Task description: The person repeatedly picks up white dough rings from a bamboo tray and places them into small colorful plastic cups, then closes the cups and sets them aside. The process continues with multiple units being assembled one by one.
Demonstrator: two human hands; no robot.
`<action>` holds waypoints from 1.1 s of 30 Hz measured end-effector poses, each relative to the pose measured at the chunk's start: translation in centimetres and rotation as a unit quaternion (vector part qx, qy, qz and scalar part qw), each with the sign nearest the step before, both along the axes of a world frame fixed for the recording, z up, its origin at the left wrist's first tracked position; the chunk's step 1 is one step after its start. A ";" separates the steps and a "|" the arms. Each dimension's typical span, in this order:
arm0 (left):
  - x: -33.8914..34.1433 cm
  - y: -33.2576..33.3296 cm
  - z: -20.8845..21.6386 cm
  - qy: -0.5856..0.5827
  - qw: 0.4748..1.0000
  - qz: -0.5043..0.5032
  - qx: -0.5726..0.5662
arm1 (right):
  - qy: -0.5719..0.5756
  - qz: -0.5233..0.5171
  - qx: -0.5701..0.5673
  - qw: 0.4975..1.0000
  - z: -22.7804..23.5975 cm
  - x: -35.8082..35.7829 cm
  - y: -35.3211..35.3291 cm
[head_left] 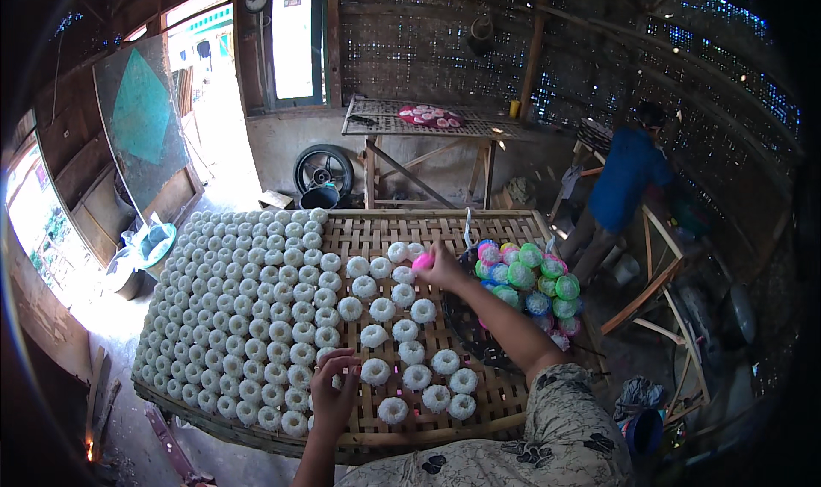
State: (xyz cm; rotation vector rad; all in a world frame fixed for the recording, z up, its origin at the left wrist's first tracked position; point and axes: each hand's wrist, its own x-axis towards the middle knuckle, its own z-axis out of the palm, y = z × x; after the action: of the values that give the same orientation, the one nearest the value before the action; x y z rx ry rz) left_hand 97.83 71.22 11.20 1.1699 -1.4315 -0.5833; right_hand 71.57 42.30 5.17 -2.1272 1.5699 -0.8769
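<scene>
Rows of white, rough-surfaced ring-shaped cakes [280,331] cover the left of a woven bamboo tray [505,401], with looser ones toward its middle. My right hand [443,270] reaches to the tray's far middle, its fingers closed on a small pink cup-shaped mould [422,262] beside a few white rings. My left hand [334,387] hovers over the near edge of the dense rows, its fingers bent and slightly apart, with nothing plainly held. At the right, a dark round basket [466,337] holds a pile of pink, green and blue moulds [522,275] with white filling.
A person in a blue shirt [622,172] bends over a wooden rack at the right. Behind the tray stands a slatted table [393,121] with a red tray on it. A wheel [323,169] leans on the wall. Small flames [89,446] burn at the lower left.
</scene>
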 end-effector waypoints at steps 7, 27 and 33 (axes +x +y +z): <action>-2.1 -4.8 0.9 -0.030 0.997 -0.077 -0.013 | 0.237 0.061 -0.049 0.968 3.3 -0.8 4.4; -10.1 -27.1 -5.6 -0.325 0.928 -0.184 0.006 | 0.238 0.119 0.036 0.963 13.0 -8.6 3.9; -2.5 -22.2 1.2 -0.042 0.998 -0.047 -0.012 | -0.007 0.166 0.039 0.985 9.7 2.8 -2.1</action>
State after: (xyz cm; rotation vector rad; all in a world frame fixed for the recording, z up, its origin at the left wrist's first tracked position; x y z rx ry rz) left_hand 95.32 49.02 12.39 1.1247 -1.5686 -0.5863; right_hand 74.36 40.17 14.83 -2.2315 1.1723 -0.7033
